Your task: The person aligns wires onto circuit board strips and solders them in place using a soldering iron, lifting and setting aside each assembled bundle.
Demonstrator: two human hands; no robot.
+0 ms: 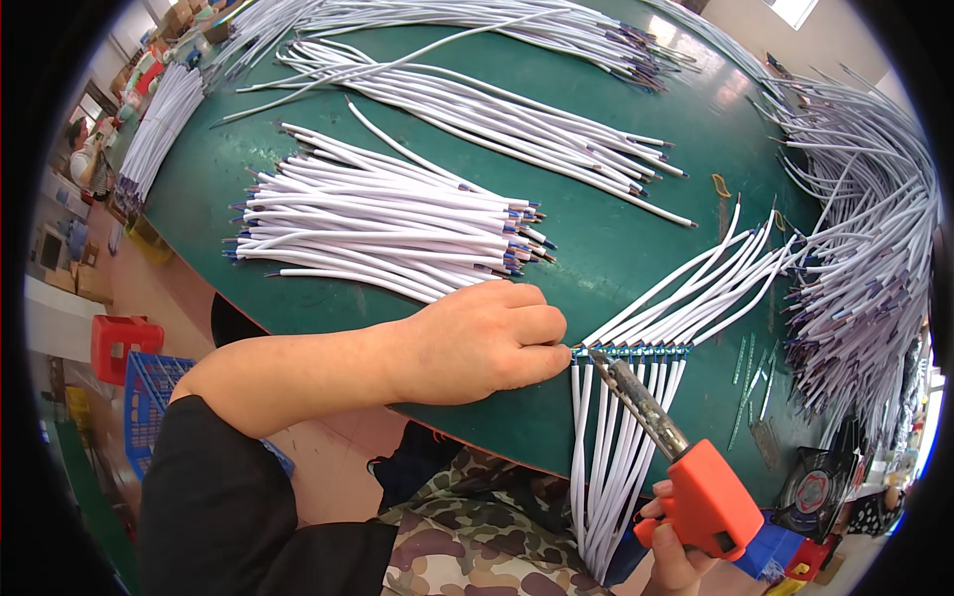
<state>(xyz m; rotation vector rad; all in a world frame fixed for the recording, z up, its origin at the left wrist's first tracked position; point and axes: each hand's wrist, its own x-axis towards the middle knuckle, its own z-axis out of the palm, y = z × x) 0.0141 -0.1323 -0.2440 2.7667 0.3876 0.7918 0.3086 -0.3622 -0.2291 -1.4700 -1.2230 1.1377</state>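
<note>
A row of small green circuit boards point(646, 351) lies near the table's front edge, with white cables point(686, 288) fanning out beyond it and more white cables point(621, 427) hanging over the edge toward me. My left hand point(492, 343) is closed, its fingertips at the left end of this row; what they pinch is hidden. From below, my right hand point(676, 556) grips the red handle of a gun-shaped soldering iron point(706, 502). Its dark metal barrel slants up and left, the tip at the row's left end, close to my left fingers.
Beyond my left hand lies a pile of cut white cables point(378, 214) on the green table point(606, 248); more bundles point(477, 99) lie farther back. A large heap of cables point(865, 219) stands at right, near thin green strips point(740, 392) and a black fan point(817, 492). A blue crate point(149, 407) stands left.
</note>
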